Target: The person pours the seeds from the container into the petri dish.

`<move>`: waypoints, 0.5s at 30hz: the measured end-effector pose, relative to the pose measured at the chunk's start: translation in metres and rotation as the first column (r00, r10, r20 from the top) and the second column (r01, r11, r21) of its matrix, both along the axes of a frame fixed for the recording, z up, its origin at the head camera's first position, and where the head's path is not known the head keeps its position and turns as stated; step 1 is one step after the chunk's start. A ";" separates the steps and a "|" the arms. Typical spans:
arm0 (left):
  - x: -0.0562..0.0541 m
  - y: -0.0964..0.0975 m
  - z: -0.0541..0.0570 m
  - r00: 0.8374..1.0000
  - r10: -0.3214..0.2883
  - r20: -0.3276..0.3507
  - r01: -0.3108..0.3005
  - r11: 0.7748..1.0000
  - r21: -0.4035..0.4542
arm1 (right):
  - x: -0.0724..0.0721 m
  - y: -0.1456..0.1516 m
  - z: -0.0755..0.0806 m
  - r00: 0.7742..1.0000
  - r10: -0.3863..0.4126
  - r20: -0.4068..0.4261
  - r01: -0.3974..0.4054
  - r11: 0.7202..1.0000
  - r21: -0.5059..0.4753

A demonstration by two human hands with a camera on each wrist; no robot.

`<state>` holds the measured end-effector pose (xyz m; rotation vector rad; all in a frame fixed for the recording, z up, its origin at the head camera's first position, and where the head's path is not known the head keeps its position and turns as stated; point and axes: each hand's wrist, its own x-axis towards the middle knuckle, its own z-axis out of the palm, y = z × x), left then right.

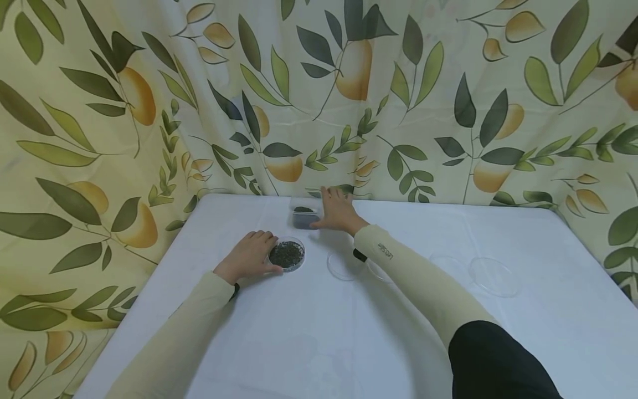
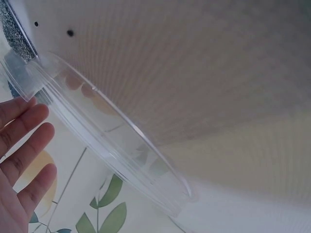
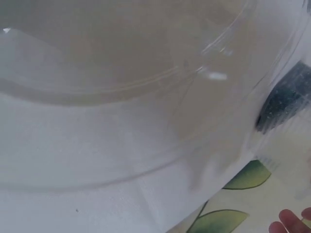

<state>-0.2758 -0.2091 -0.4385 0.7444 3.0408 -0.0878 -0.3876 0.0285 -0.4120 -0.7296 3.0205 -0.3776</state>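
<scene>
A round clear petri dish (image 1: pixel 286 254) filled with dark, speckled grains lies on the white table, left of centre. My left hand (image 1: pixel 251 254) holds it by its left side, thumb at the near edge and fingers at the far edge. My right hand (image 1: pixel 340 211) grips the right side of a small clear plastic box (image 1: pixel 305 219) at the table's back edge. Dark material fills the lower part of this box. In the left wrist view, several fingers (image 2: pixel 26 150) show beside a clear round rim (image 2: pixel 112 136). Only fingertips (image 3: pixel 290 224) of the right hand appear in the right wrist view.
Clear round dishes or lids (image 1: pixel 344 267) lie under and beside my right forearm, and another (image 1: pixel 495 276) is farther right. They are hard to see against the white tabletop (image 1: pixel 279 332). A leaf-patterned curtain (image 1: pixel 319 122) hangs right behind the table and at its left.
</scene>
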 end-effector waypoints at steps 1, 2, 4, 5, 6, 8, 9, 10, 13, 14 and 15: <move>0.000 0.000 -0.001 1.000 -0.001 -0.003 0.001 1.000 -0.001 | 0.001 0.000 0.001 1.000 0.007 -0.013 -0.007 1.000 0.004; -0.001 0.000 -0.002 1.000 0.000 -0.002 0.000 1.000 -0.004 | 0.002 0.001 0.001 0.999 0.016 -0.028 -0.016 1.000 0.006; -0.001 -0.001 -0.003 1.000 -0.002 -0.006 0.002 1.000 -0.005 | 0.005 0.002 0.002 0.998 0.033 -0.062 -0.033 0.999 0.010; -0.001 -0.001 -0.003 1.000 -0.003 -0.008 0.003 1.000 -0.007 | 0.007 0.002 0.003 0.996 0.044 -0.081 -0.043 0.999 0.017; -0.001 -0.001 -0.003 1.000 -0.005 -0.011 0.005 1.000 -0.005 | 0.009 0.002 0.004 0.993 0.054 -0.101 -0.052 0.998 0.025; -0.001 -0.001 -0.002 1.000 -0.009 -0.017 0.009 1.000 -0.005 | 0.012 0.003 0.005 0.988 0.073 -0.137 -0.068 0.997 0.041; -0.001 -0.001 -0.002 1.000 -0.012 -0.020 0.012 1.000 -0.002 | 0.014 0.003 0.006 0.985 0.080 -0.154 -0.073 0.996 0.050; 0.000 -0.001 -0.002 1.000 -0.014 -0.023 0.014 1.000 -0.004 | 0.016 0.003 0.007 0.982 0.086 -0.169 -0.077 0.995 0.058; 0.000 -0.001 -0.001 0.999 -0.019 -0.027 0.019 1.000 -0.005 | 0.023 0.002 0.011 0.973 0.103 -0.206 -0.089 0.993 0.077; 0.000 -0.001 -0.001 0.999 -0.018 -0.026 0.018 1.000 -0.008 | 0.024 0.002 0.012 0.970 0.109 -0.215 -0.094 0.992 0.081; 0.000 0.000 -0.001 1.000 -0.016 -0.024 0.016 1.000 -0.009 | 0.026 0.001 0.012 0.968 0.116 -0.222 -0.100 0.991 0.084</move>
